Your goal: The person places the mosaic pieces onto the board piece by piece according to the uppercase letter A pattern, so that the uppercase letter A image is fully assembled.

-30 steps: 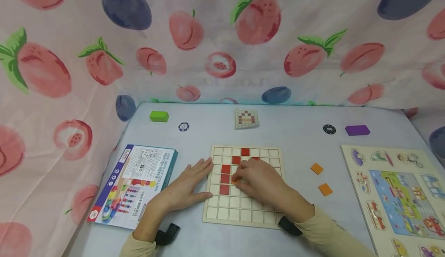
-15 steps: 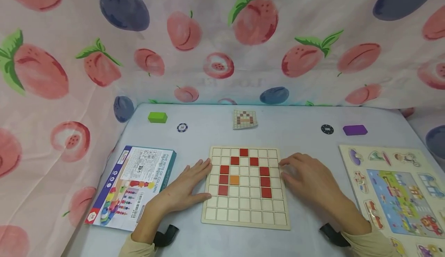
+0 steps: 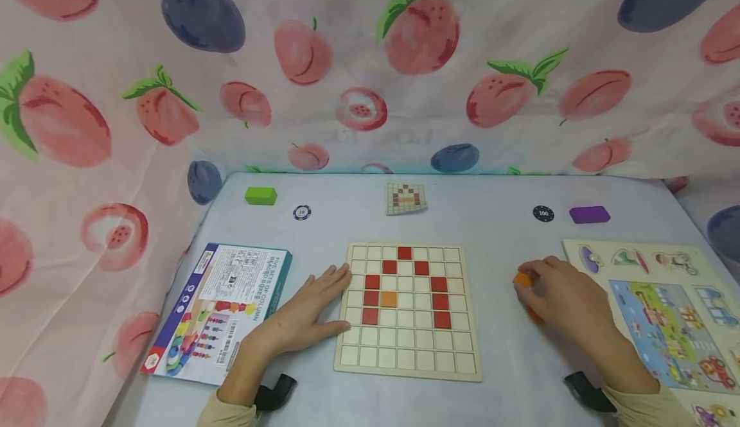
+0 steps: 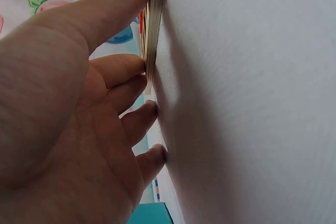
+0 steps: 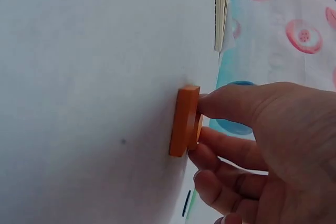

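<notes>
A light wooden grid board (image 3: 406,354) lies in the middle of the table in the head view. Red square tiles form a peaked outline on it, and one orange tile (image 3: 388,299) sits in a cell inside the left side. My left hand (image 3: 309,308) rests with spread fingers and thumb against the board's left edge. Right of the board, my right hand (image 3: 569,298) pinches a loose orange tile (image 3: 522,280) between thumb and fingers, low at the tabletop. A second loose orange tile (image 5: 184,121) lies beside it, partly hidden under that hand in the head view.
A small pattern card (image 3: 406,198) stands behind the board. To the left are a boxed toy (image 3: 216,311), a green block (image 3: 261,196) and a chip (image 3: 302,212). On the right lie a black chip (image 3: 543,214), a purple block (image 3: 590,215) and a picture puzzle (image 3: 665,324).
My right hand has left an orange tile in the board, moved right off it, and taken hold of a loose orange tile. The left hand stays at the board's edge.
</notes>
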`<state>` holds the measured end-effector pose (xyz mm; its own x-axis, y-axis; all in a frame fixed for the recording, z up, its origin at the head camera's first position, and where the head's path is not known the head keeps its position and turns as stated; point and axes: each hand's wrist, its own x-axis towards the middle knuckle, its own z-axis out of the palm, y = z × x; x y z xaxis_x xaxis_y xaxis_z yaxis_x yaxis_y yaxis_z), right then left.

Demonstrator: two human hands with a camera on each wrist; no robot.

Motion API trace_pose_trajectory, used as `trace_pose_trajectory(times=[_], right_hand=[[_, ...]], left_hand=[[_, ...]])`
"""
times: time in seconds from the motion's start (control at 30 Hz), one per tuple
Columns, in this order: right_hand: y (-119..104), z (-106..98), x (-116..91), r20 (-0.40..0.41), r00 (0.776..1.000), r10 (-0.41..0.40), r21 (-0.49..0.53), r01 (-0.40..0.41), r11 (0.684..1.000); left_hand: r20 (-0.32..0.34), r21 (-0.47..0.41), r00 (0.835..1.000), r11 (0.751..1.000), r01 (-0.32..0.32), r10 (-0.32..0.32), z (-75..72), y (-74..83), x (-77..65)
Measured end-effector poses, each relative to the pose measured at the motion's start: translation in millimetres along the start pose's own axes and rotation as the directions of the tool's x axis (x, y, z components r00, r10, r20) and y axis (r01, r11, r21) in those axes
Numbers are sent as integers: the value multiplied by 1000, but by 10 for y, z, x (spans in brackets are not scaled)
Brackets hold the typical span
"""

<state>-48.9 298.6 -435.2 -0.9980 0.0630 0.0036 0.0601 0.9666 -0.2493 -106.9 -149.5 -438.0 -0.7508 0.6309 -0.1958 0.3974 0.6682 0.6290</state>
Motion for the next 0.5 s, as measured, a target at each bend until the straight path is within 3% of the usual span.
trace_pose_trajectory(times=[0.27, 0.5], right_hand=[[-73, -17, 3, 4, 1000, -22, 47, 22, 999], [-395, -7, 42, -28, 994, -103, 93, 105, 990]], left_hand=[[3, 4, 1000, 1000, -2, 2, 5, -8, 4], [6, 1, 1000, 1000, 6, -6, 1, -5, 11]])
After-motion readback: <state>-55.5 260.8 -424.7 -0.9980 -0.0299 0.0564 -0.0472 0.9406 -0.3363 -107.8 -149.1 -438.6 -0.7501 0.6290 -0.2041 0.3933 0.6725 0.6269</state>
